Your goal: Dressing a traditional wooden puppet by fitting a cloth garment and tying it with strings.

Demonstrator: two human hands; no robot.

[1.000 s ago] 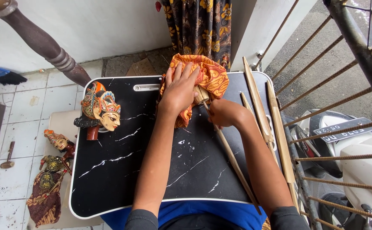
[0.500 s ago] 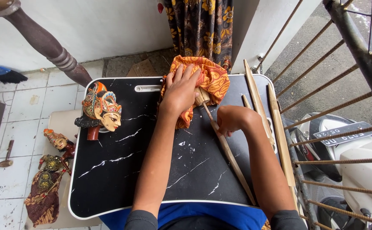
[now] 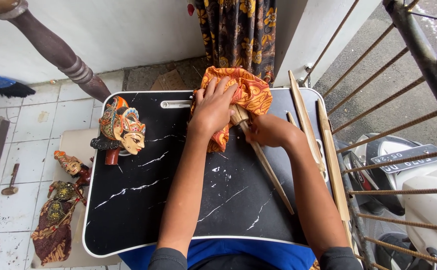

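Orange batik cloth [image 3: 251, 92] and wooden rod [image 3: 263, 160] on the black lap table [image 3: 128, 210].
Left hand [image 3: 213, 107] presses flat, fingers spread, on the cloth; right hand [image 3: 268, 131] is closed around the rod.

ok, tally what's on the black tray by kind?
Puppet head: 1
Orange cloth: 1
Wooden sticks: 4, one under the right hand, three at the tray's right edge
Total: 6
The left hand presses the cloth.

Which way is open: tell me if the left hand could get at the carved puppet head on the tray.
Probably yes. The left hand rests on the orange cloth, and only bare black tray lies between it and the carved puppet head.
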